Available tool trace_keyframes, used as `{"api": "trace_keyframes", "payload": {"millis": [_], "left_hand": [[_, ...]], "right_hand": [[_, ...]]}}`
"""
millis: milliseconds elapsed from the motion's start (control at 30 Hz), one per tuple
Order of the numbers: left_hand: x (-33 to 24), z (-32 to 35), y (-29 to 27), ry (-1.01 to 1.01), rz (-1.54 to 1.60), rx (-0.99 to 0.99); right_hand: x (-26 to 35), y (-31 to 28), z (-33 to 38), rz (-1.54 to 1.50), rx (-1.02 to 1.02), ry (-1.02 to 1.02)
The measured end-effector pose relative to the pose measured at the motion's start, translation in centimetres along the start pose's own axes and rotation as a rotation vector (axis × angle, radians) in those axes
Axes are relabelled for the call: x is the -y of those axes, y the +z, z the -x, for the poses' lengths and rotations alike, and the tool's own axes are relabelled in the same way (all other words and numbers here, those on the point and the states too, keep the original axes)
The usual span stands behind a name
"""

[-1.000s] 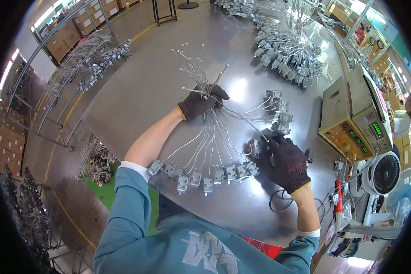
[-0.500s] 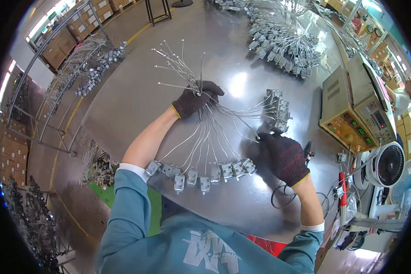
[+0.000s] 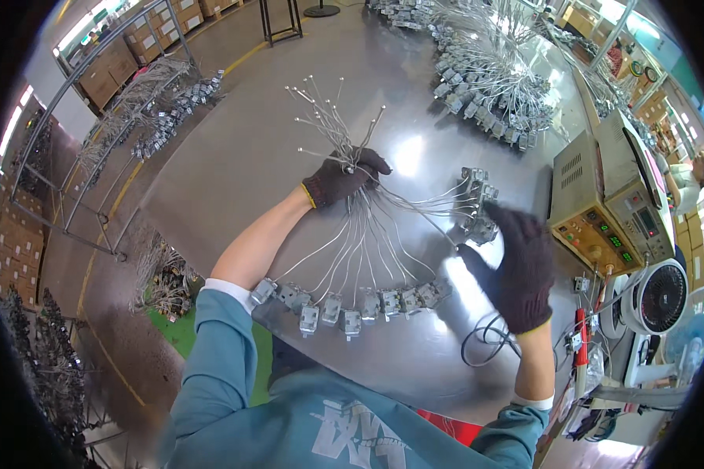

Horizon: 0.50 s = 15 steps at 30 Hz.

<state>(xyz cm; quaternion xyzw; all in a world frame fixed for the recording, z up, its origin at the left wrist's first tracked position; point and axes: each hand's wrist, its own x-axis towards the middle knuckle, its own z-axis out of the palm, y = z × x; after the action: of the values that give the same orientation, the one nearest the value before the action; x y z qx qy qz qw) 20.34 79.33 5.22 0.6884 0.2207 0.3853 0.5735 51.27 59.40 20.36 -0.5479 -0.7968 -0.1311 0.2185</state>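
Observation:
My left hand (image 3: 347, 178), in a dark knit glove, is closed around a bundle of thin silvery wires (image 3: 338, 134). Their loose tips fan out beyond the fist. From its near side, wires run to a curved row of small metal boxes (image 3: 351, 321) on the table close to my body. Other wires reach right to a second cluster of metal boxes (image 3: 475, 190). At that cluster's near end is my gloved right hand (image 3: 516, 273), thumb and fingers spread apart, fingertips at or beside the boxes. Whether they touch cannot be made out.
A large heap of wired metal boxes (image 3: 489, 98) lies at the table's far side. On the right stand a bench instrument (image 3: 602, 203) with green digits and a white fan (image 3: 655, 297). A dark cable (image 3: 481, 344) loops near my right wrist. Left of the table, a metal rack (image 3: 70, 191) holds more wired parts.
My right hand has shifted right and its thumb and fingers have spread apart; before, they were closer together near a wire end. My left hand keeps its grip on the bundle.

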Motion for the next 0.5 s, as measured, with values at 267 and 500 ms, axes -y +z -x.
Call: {"api": "trace_keyframes", "payload": {"millis": [267, 500], "left_hand": [[0.9, -0.5, 0.3, -0.068, 0.077, -0.015], [0.6, 0.3, -0.3, -0.104, 0.029, -0.047]], "right_hand": [[-3.6, 3.7, 0.6, -0.107, 0.147, 0.015], [2.2, 1.3, 2.2, -0.037, 0.232, 0.060]]}}
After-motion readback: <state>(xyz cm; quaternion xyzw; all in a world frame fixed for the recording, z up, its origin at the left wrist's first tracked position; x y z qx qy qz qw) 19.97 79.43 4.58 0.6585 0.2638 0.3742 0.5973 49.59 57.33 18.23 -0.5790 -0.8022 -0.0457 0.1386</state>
